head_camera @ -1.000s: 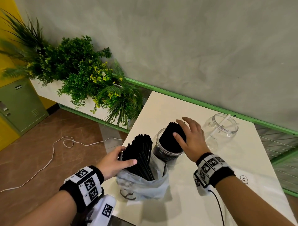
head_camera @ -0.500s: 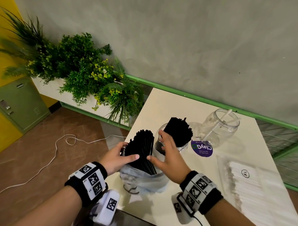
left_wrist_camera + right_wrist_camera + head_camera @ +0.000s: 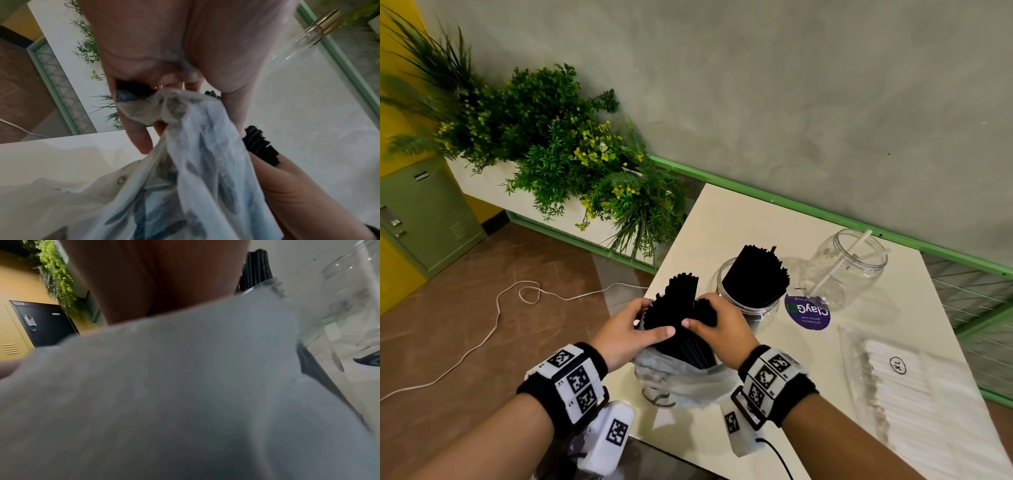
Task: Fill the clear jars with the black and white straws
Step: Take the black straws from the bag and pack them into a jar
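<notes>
Both hands clasp the black straws (image 3: 681,318) standing near-upright in the plastic bag (image 3: 681,380) at the table's (image 3: 808,394) near-left edge: left hand (image 3: 625,330) and right hand (image 3: 717,329), apparently separating a bunch. The black-straw jar (image 3: 748,305) stands just beyond, nearer the right hand.

Both hands (image 3: 674,330) curled, thumbs nearly touching

Colour rundown: the straws in the bag (image 3: 681,329) are all black, same as the bunch in the near jar (image 3: 755,277). The bag (image 3: 681,380) is cloudy translucent white with dark grey print. Far jar (image 3: 842,270) is clear with one white straw (image 3: 839,265). The round sticker (image 3: 807,312) is purple with white lettering. The surface (image 3: 739,222) is cream, wristbands (image 3: 573,382) black with black-and-white square markers.
</notes>
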